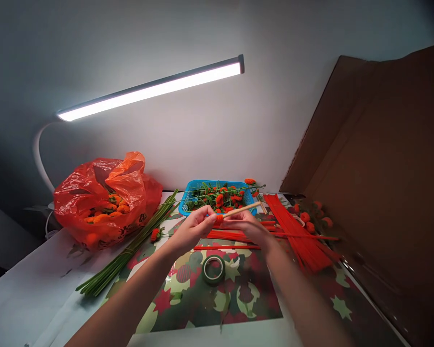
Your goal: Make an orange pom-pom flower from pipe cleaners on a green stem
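Note:
In front of the blue basket, both hands meet at chest height over the table. My left hand (198, 222) is closed in a pinch on a small orange-red fuzzy piece (220, 218), possibly a coil of chenille stem. My right hand (248, 225) is closed around a thin, light wooden stick (243, 208), which points up to the right. The stick's lower end meets the orange-red piece. Some right fingertips are hidden. Below the hands lie red chenille stems (227, 235) and a roll of dark green tape (213, 270) on a patterned sheet (188, 299).
A blue basket (183, 205) holds orange flowers with green stems. On the left are a red plastic bag (75, 193) of orange flowers and a green stem bundle (126, 255). More red stems (296, 236) and a cardboard panel (376, 144) stand right. A lamp (152, 89) shines above.

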The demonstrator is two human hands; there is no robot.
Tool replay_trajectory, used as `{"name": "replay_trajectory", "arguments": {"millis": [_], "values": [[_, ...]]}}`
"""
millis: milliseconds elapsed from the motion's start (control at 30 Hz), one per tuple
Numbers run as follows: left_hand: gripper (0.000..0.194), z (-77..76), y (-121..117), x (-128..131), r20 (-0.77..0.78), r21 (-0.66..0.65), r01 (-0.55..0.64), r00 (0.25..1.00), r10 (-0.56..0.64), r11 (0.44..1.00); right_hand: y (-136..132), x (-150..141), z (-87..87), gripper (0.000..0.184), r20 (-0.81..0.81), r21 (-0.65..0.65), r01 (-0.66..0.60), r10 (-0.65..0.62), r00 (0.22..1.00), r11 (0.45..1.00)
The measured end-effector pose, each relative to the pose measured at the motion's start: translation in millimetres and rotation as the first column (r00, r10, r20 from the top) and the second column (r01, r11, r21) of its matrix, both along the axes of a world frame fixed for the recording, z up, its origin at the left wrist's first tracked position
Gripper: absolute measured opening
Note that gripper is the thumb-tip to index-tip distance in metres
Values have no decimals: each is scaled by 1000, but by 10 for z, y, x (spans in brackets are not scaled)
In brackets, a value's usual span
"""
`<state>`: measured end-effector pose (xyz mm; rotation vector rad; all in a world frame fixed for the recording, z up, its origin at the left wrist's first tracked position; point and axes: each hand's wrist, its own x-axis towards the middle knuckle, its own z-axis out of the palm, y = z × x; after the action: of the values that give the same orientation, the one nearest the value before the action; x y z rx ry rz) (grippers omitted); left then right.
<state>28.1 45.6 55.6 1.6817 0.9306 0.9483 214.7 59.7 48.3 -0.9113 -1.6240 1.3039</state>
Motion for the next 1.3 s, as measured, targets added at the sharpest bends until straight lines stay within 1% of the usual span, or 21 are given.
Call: {"name": "replay_trajectory", "arguments": {"millis": [67, 133, 200, 267, 333, 400, 533, 600, 633, 667, 700, 800, 833, 867, 933, 1000, 1067, 1100, 1167, 1233, 1300], "values": [[42, 42, -9, -62, -32, -79, 198, 979, -201, 977, -17, 92, 46, 26, 145, -45, -116, 121, 982, 992], [38, 75, -15, -119, -115, -160, 348, 923, -367, 924, -52, 133, 84, 20, 289, -66, -163, 175, 941, 984], [32, 87, -15, -155, -259, -172, 338, 891, -374, 925, -91, 106, 105, 14, 433, 25, -124, 101, 896, 992], [27, 74, -15, -158, -375, -85, 200, 901, -217, 976, -124, 27, 105, 11, 560, 240, -33, -110, 821, 970], [22, 48, -22, -130, -339, 43, 13, 941, 2, 999, -151, -66, 91, 15, 589, 480, 53, -366, 720, 876], [17, 22, -38, -78, -294, 93, -109, 947, 132, 990, -174, -144, 66, 19, 534, 632, 106, -531, 658, 768], [17, -15, -69, 42, -186, 139, -312, 924, 335, 940, -207, -239, -10, 23, 312, 828, 159, -677, 666, 538], [20, -28, -77, 93, -90, 144, -382, 914, 396, 913, -216, -268, -45, 24, 208, 849, 216, -682, 701, 481], [23, -33, -80, 114, -30, 142, -401, 912, 409, 905, -218, -275, -56, 24, 174, 838, 242, -660, 731, 489], [26, -34, -84, 130, 31, 135, -407, 913, 407, 903, -218, -273, -59, 24, 149, 809, 267, -623, 768, 523], [30, -32, -88, 142, 90, 123, -402, 915, 393, 907, -214, -260, -54, 24, 133, 759, 289, -575, 808, 583], [44, -1, -106, 130, 199, 69, -282, 944, 264, 957, -174, -143, 7, 30, 94, 449, 289, -366, 926, 845], [47, 18, -112, 108, 217, 47, -214, 956, 199, 976, -155, -79, 38, 32, 79, 338, 220, -261, 962, 915], [49, 41, -118, 77, 231, 19, -122, 966, 114, 992, -137, -9, 69, 34, 89, 254, 117, -144, 986, 960], [48, 100, -128, -7, 243, -45, 119, 964, -105, 992, -114, 129, 128, 35, 163, 183, -27, -3, 987, 983], [43, 167, -135, -104, 162, -107, 357, 927, -338, 928, -118, 225, 172, 31, 285, 127, -107, 67, 956, 986], [35, 224, -141, -183, -22, -96, 411, 910, -415, 906, -144, 247, 200, 24, 403, 162, -143, 67, 913, 977], [30, 244, -145, -207, -144, -88, 402, 900, -411, 912, -161, 230, 207, 22, 454, 232, -145, 24, 891, 962], [22, 259, -160, -209, -302, 16, 268, 920, -250, 963, -194, 152, 214, 22, 505, 465, -102, -169, 847, 880], [18, 245, -183, -155, -316, 141, 61, 949, -14, 988, -227, 47, 213, 27, 393, 709, 54, -457, 798, 703], [18, 215, -211, -70, -251, 212, -128, 951, 181, 969, -268, -56, 212, 28, 235, 839, 188, -653, 720, 510]]}}
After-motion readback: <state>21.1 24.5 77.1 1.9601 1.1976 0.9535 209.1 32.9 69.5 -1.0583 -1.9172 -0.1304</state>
